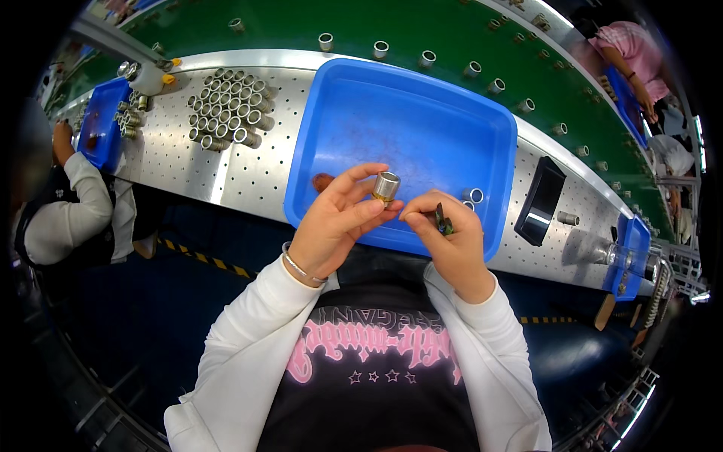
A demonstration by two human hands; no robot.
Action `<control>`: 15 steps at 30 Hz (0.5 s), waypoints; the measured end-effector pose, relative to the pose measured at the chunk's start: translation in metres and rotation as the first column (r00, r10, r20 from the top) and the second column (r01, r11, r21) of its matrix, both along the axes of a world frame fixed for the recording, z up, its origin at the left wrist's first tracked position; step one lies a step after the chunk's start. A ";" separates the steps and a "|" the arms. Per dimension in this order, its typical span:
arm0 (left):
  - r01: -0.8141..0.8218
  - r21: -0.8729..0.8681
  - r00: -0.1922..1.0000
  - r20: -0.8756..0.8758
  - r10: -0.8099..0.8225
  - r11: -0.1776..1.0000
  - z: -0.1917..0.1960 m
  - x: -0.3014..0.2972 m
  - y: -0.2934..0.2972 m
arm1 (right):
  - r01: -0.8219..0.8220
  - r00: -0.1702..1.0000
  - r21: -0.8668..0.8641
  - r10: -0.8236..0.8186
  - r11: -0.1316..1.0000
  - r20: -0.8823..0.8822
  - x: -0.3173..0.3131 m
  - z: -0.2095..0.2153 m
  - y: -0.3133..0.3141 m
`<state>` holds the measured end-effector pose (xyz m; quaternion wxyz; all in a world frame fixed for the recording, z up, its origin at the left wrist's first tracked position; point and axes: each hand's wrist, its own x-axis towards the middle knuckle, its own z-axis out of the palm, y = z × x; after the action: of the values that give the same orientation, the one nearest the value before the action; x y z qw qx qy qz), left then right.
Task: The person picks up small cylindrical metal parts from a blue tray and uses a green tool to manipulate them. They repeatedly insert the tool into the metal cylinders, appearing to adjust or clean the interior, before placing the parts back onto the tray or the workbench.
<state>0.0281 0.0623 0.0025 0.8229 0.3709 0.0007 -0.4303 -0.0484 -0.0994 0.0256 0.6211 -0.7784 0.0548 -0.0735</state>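
Note:
Between the fingertips and thumb of my left hand is a short metal sleeve, its open end up and a brass-coloured band at its lower end. Close beside it, my right hand is closed with thumb and index finger pinched near the sleeve. A small dark green object pokes out of that grip; its kind is mostly hidden by the fingers. Both hands are over the near side of a blue plastic tray. Inside the tray lie a couple of metal sleeves at the right and a reddish-brown lump at the left.
Many sleeves stand grouped on the perforated metal table. Beyond runs a green conveyor belt with spaced sleeves. A black phone-like device lies right of the tray. Other people sit left and far right.

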 end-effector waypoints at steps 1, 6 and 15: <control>-0.019 0.014 1.000 0.015 0.019 1.000 0.000 0.000 0.001 | -0.013 1.000 -0.020 0.014 1.000 0.028 0.002 -0.001 0.002; -0.081 0.054 0.996 0.043 0.079 0.995 0.001 0.002 0.004 | -0.083 0.996 -0.128 0.076 0.988 -0.055 -0.001 0.006 -0.006; -0.095 0.242 0.853 0.520 -0.047 0.966 0.004 -0.005 -0.005 | 0.013 0.986 -0.260 -0.055 0.966 -0.155 0.010 0.022 -0.024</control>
<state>0.0232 0.0576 0.0060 0.7420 0.5777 -0.1614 -0.2996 -0.0380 -0.1229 0.0479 0.5066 -0.8549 0.1080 -0.0277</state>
